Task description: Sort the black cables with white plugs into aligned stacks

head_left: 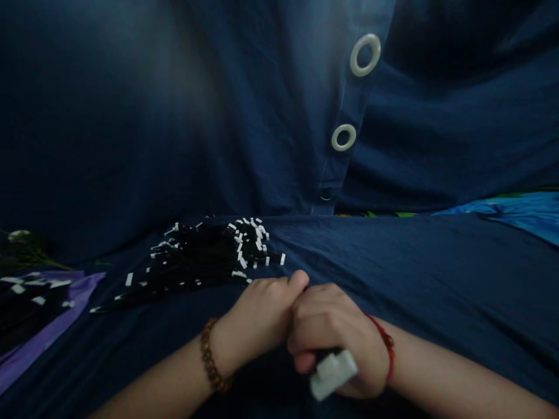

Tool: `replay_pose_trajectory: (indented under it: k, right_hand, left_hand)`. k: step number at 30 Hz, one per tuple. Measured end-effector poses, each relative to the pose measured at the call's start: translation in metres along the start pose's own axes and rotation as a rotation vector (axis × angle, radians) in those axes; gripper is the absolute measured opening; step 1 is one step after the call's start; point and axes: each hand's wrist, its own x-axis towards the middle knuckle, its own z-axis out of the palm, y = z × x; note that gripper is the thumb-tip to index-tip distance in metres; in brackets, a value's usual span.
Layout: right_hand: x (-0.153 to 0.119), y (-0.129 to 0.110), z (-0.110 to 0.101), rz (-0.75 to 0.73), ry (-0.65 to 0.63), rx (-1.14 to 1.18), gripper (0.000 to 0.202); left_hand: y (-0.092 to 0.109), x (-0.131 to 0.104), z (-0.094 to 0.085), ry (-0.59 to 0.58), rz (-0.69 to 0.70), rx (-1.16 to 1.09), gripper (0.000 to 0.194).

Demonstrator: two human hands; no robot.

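Observation:
My left hand (266,311), with a brown bead bracelet at the wrist, is closed and presses against my right hand at the middle. Whatever may be in its fingers is hidden. My right hand (338,331), with a red cord at the wrist, is curled into a fist. From below its fingers sticks out a white-ended dark piece (333,374), slightly blurred; the rest of it is hidden in the fist. Just beyond my left hand lies a pile of thin black strips with white ends (209,256).
Dark blue cloth (428,273) covers the surface and hangs behind, with two pale rings (365,55) on it. At left, more white-ended black pieces (30,314) lie on purple material (56,320), near a pale flower (20,235). Bright blue fabric (528,212) shows at right.

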Motion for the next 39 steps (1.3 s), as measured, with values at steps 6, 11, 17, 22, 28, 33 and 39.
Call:
replay_pose_trajectory:
  k: [6,11,17,22,28,33,39]
  right_hand:
    - [0.023,-0.006,-0.029,0.300,0.782,0.296,0.008]
    - [0.020,0.022,-0.045,0.655,0.748,0.079,0.011]
    - [-0.001,0.043,-0.081,0.704,0.422,-0.735,0.071]
    - [-0.009,0.022,-0.053,0.600,-0.613,-0.585,0.044]
    - [-0.039,0.045,-0.018,0.692,-0.730,-0.751,0.026]
    - [-0.073,0.058,-0.028,0.604,-0.903,-0.783,0.025]
    - [-0.098,0.054,-0.076,0.637,-0.892,-0.757,0.028]
  left_hand:
    - [0.003,0.000,0.003,0.349,0.073,0.376,0.021]
    - [0.005,0.001,0.013,0.089,0.029,0.341,0.020]
    - [-0.005,0.004,0.015,0.038,-0.114,0.453,0.025]
    - [-0.006,0.003,0.001,0.015,-0.006,0.450,0.023]
    - [-0.027,0.000,-0.010,-0.032,-0.053,0.482,0.026]
    - [-0.041,-0.001,-0.005,-0.215,0.070,0.347,0.025]
    - [-0.087,0.007,-0.021,0.381,-0.217,0.430,0.038]
